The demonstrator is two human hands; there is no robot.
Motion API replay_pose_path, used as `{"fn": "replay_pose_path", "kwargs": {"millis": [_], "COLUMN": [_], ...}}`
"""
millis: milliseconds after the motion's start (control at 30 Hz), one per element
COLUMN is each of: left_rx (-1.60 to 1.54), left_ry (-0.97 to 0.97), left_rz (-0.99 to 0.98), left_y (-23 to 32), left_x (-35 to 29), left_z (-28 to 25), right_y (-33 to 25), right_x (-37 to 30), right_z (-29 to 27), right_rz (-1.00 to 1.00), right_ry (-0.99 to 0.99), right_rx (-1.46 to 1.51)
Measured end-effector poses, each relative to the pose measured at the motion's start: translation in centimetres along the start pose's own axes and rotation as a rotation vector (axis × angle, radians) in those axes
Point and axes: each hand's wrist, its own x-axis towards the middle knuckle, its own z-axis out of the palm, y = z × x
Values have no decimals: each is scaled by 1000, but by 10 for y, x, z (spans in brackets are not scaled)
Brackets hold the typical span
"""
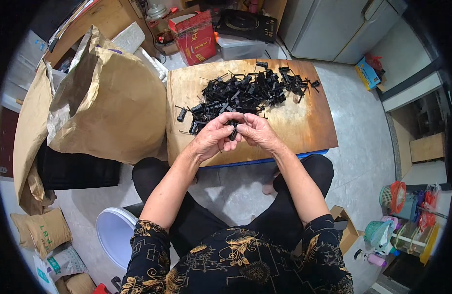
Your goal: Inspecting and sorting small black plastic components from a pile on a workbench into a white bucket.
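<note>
Both of my hands meet over the near edge of a wooden board (304,117). A small black plastic part (233,131) is pinched between them, mostly covered by the fingers. My left hand (215,134) is closed around its left side, while the thumb and fingers of my right hand (258,132) grip it from the right. Just beyond lies a wide pile of similar black parts (240,93), many with thin stems. One loose black part (181,115) rests apart at the pile's left.
Large open brown paper sacks (108,103) stand left of the board. A white bucket (116,235) is by my left leg. Behind the board are a red box (194,39), a clear plastic tub (240,48) and a black cooktop (245,24). An open cardboard box (351,228) sits at right.
</note>
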Motion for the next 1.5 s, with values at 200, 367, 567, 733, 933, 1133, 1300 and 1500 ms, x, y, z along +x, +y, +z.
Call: {"fn": "replay_pose_path", "kwargs": {"millis": [200,367,567,733,933,1133,1300,1500], "left_rx": [410,639,648,551,600,653,738,722], "left_ry": [118,188,314,362,365,413,462,473], "left_rz": [-7,23,169,205,235,259,267,275], "left_y": [5,-4,-11,-12,-16,-15,-12,-14], "left_x": [3,5,9,12,16,17,17,18], "left_z": [7,4,4,-3,-9,-7,-2,0], "right_y": [1,12,8,13,16,17,17,18], "right_x": [3,8,11,9,14,17,18,18], "right_z": [-2,-1,12,20,24,25,25,24], "right_rz": [-20,-44,-65,-60,-13,-20,10,29], "right_ry": [158,228,305,259,246,229,243,236], "right_rx": [-216,-296,-235,-85,-18,4,17,58]}}
